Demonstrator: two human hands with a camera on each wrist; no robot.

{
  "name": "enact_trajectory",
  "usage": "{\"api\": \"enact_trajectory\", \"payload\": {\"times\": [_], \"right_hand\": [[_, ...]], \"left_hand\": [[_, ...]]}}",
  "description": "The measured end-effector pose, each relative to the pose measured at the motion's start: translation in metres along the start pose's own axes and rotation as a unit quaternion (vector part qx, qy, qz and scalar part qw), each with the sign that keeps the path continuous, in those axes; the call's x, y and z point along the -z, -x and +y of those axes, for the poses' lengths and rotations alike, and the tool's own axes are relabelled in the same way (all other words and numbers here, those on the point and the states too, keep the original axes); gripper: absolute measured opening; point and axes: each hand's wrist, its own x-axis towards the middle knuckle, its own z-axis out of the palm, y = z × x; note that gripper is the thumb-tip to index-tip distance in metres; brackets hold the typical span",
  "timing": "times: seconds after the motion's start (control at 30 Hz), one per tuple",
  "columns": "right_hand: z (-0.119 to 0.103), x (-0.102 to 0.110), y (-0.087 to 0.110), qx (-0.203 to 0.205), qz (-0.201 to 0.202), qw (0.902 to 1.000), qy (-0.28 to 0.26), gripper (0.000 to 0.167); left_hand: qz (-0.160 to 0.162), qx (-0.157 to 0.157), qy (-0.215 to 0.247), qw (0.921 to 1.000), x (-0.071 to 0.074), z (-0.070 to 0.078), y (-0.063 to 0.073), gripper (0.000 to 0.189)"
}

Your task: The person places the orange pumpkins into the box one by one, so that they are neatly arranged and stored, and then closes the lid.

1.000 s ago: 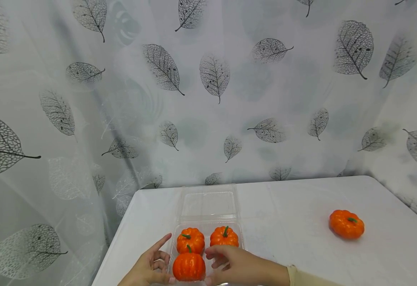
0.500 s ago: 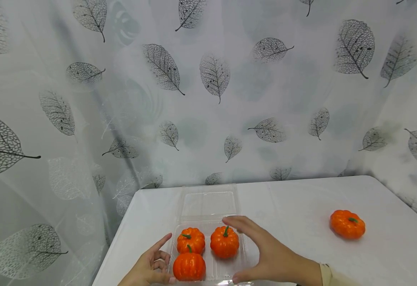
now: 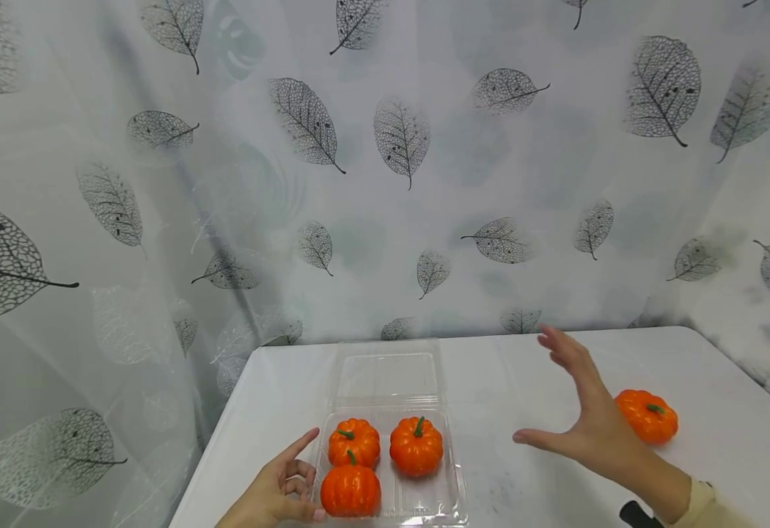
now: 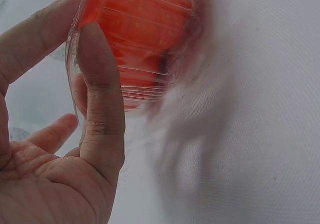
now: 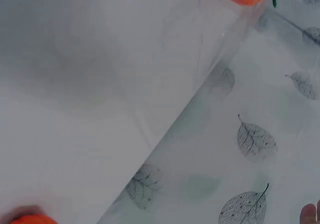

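A clear plastic clamshell container [image 3: 418, 502] lies unfolded on the table. It holds an orange toy pumpkin [image 3: 354, 443] at the back left, a front-left pumpkin [image 3: 350, 491] and a right-hand pumpkin [image 3: 417, 449], all with green stems. My left hand [image 3: 269, 490] holds the container's near left corner; in the left wrist view, the thumb [image 4: 100, 63] presses against its ribbed wall. Over the table to the right, my right hand [image 3: 596, 422] spreads thumb and fingers with nothing between them. Just beyond it sits a loose pumpkin [image 3: 649, 416], partly covered by the hand.
The container's transparent lid [image 3: 388, 374] lies folded back behind its base. A white cloth covers the table [image 3: 490, 396], and a leaf-printed curtain [image 3: 358, 183] hangs along its far edge. A black strap-like object [image 3: 637, 515] shows below my right wrist.
My right hand has lifted away from the container and moved right, to just in front of the loose pumpkin. The left hand has stayed at the container's corner.
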Motion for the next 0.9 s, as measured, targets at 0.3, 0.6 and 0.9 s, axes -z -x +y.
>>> {"api": "enact_trajectory", "payload": {"times": [0.3, 0.6, 0.9], "right_hand": [[0.061, 0.037, 0.022, -0.039, 0.091, 0.9936, 0.053, 0.151], [0.108, 0.075, 0.061, -0.240, 0.057, 0.9650, 0.089, 0.139], [0.141, 0.100, 0.076, -0.323, -0.052, 0.9375, 0.118, 0.132]], "left_hand": [[-0.007, -0.006, 0.000, 1.0000, -0.001, 0.001, 0.002, 0.111], [-0.010, -0.010, 0.001, 0.9999, 0.000, 0.001, 0.003, 0.110], [-0.011, -0.010, 0.000, 0.9999, -0.001, 0.002, 0.003, 0.110]]}}
